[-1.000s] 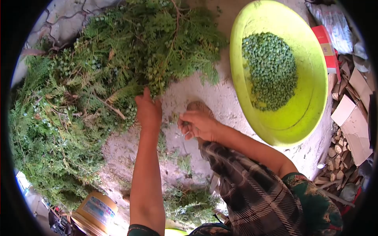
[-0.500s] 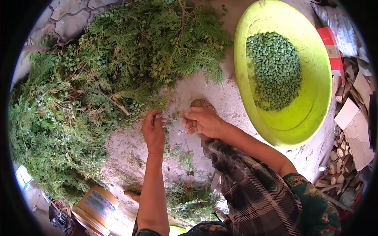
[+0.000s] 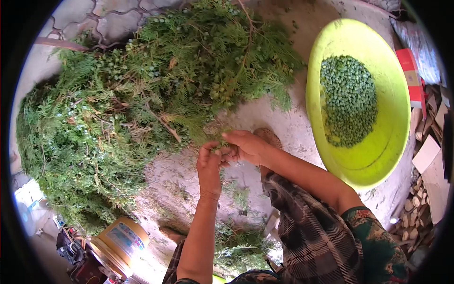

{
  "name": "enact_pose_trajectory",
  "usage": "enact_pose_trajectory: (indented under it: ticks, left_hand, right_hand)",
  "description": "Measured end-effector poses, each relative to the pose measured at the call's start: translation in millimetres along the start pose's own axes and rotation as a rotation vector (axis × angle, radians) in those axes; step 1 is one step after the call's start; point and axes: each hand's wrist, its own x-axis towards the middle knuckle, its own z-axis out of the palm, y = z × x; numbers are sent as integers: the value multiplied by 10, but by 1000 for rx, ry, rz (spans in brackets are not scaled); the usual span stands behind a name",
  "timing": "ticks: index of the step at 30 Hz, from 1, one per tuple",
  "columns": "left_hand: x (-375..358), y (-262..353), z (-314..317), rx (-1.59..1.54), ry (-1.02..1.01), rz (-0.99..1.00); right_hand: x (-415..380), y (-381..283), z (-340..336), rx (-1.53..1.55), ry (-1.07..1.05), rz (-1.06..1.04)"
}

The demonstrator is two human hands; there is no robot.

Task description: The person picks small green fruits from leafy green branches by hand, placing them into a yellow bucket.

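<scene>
My left hand (image 3: 209, 166) is closed, its fingertips pinching a small green sprig (image 3: 218, 146). Beside it, my right hand (image 3: 245, 147) touches it with curled fingers; what the right fingers hold, if anything, is too small to tell. A large heap of green branches (image 3: 109, 123) with small bluish-green cones lies to the left of and beyond my hands. On the right, a yellow-green basin (image 3: 378, 163) holds a pile of small green cones (image 3: 349, 102).
A yellow bucket (image 3: 124, 241) stands at the lower left. More cut greenery (image 3: 236, 241) lies near my legs. At the right are a red box (image 3: 410, 78), cardboard (image 3: 432, 177) and chopped wood (image 3: 414, 208). A patterned cloth (image 3: 312, 222) covers my leg.
My hands have come together, the right one meeting the left at the fingertips. The whole view has shifted, so the heap and basin appear further right and slightly lower.
</scene>
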Motion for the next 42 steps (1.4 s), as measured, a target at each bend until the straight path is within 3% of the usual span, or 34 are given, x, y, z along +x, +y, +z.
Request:
enact_pose_trajectory:
  ticks: [4,6,8,10,12,14,16,17,19,22,23,30,34,36,38,39,41,42]
  left_hand:
    - [-59,78,-51,9,44,14]
    - [-27,65,-145,168,90,-31]
    - [-42,127,-222,206,95,12]
    - [40,176,-317,243,97,50]
    - [217,202,-458,481,364,280]
    - [406,397,-507,461,405,336]
    - [622,623,-505,518,516,492]
    - [798,690,-531,522,520,502]
    - [1085,781,-566,466,587,220]
    - [1066,917,-461,207,438,147]
    - [1010,921,-420,255,414,295]
    - [557,669,-321,200,422,476]
    - [515,-36,-562,451,404,393]
    - [506,-61,-554,539,413,383]
    - [524,-20,-629,980,420,225]
    - [511,-53,-679,980,423,218]
    - [541,-96,-737,1398,466,239]
    - [552,-85,-747,1398,465,238]
  right_hand:
    - [-31,3,-33,-133,-49,13]
    - [-140,-56,-25,-200,-53,16]
    - [-217,-93,-25,-211,76,3]
    - [-235,-88,-74,-158,73,-50]
    - [-241,-101,-64,-101,71,-91]
    - [-254,-131,2,-310,193,-252]
    - [-242,-123,-14,-361,181,-282]
    - [-241,-118,-29,-413,178,-310]
    - [-266,-83,-56,-454,178,-261]
    - [-286,-72,-50,-530,180,-214]
    - [-294,-71,-54,-559,178,-210]
    - [-290,16,-232,-515,217,-186]
    - [-300,18,-250,-528,226,-192]
    - [-292,25,-268,-517,224,-194]
    - [-269,38,-285,-533,243,-174]
    - [-273,54,-288,-534,242,-166]
    - [-267,33,-300,-549,244,-179]
    - [-257,20,-312,-549,245,-178]
